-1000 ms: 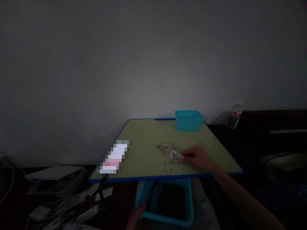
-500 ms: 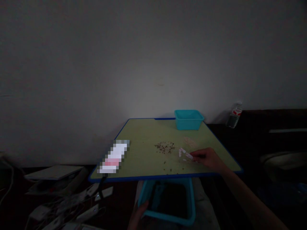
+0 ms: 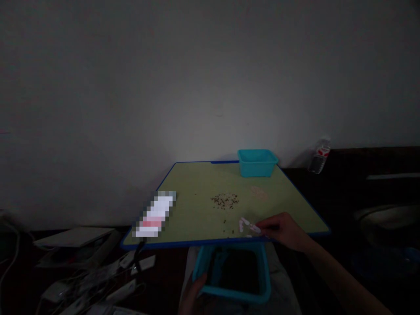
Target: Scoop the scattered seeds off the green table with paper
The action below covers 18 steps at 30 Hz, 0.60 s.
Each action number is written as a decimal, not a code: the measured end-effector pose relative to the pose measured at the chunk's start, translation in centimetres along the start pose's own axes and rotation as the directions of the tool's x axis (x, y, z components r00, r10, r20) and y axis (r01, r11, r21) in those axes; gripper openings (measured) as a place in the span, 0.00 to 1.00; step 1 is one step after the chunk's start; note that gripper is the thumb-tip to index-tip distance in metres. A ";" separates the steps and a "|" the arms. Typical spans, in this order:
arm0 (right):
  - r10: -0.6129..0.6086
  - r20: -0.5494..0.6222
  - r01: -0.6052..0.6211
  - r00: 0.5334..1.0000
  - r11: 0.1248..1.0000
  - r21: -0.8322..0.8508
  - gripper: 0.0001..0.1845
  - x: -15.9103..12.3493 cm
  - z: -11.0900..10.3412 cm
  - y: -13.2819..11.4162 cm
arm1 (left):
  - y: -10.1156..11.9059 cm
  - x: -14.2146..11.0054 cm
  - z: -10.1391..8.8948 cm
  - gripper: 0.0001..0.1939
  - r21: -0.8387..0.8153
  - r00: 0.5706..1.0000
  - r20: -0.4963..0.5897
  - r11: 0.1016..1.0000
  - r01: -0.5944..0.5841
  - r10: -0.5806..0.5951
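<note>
My right hand point(image 3: 282, 228) pinches a small, see-through-looking piece with pink and white markings point(image 3: 252, 226); its exact kind is not clear. It is low over the near edge of the pale green tabletop point(image 3: 187, 183). My left hand point(image 3: 193, 292) grips the left rim of a turquoise basin point(image 3: 267, 275), which sits below the table edge and has dark contents. Behind the piece lies a mixed pile of dark and pale grains point(image 3: 225, 200). A pale heap of grains point(image 3: 259, 192) lies to its right, and a few dark bits are scattered near the edge.
A second turquoise basin point(image 3: 257, 168) stands at the table's back right corner. A phone-like device with a blurred screen point(image 3: 155, 214) is at the left edge. Cables and white power strips point(image 3: 121, 291) lie lower left. A plastic bottle point(image 3: 320, 156) leans against the wall on the right.
My right hand has drawn the pink-and-white piece toward the table's near edge and slightly left. The lower basin, with my left hand on it, has shifted slightly right.
</note>
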State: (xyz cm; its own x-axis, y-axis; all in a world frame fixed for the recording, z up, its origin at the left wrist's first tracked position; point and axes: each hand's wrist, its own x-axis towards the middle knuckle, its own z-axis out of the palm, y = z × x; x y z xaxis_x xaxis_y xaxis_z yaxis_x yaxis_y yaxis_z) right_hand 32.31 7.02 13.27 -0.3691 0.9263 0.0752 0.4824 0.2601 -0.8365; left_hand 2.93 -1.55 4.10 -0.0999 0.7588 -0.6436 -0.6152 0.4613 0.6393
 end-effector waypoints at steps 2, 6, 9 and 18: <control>-0.002 -0.028 0.002 1.000 1.000 -0.001 0.13 0.6 -0.3 0.0 | 0.4 0.1 0.3 0.35 -0.010 1.000 0.013 1.000 -0.012 0.012; -0.012 -0.093 0.008 0.996 0.999 -0.041 0.13 2.3 -0.5 0.7 | 1.0 0.1 0.3 0.36 -0.019 0.999 0.008 0.999 -0.033 0.033; -0.022 -0.072 0.017 0.997 0.998 -0.067 0.13 3.3 0.3 0.8 | 1.3 -0.3 -0.3 0.36 0.001 0.999 -0.050 1.000 0.002 -0.002; -0.062 -0.009 0.063 0.998 0.998 0.031 0.13 2.7 3.4 -1.6 | 0.9 -0.1 -2.0 0.31 -0.030 0.995 -0.096 0.999 -0.010 0.007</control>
State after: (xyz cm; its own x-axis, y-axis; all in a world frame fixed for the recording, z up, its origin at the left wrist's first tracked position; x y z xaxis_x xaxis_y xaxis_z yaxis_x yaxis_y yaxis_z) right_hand 27.87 8.16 13.01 -0.3914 0.9107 0.1319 0.4334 0.3089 -0.8466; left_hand 0.87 -2.17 3.90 -0.1788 0.7145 -0.6764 -0.6373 0.4396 0.6329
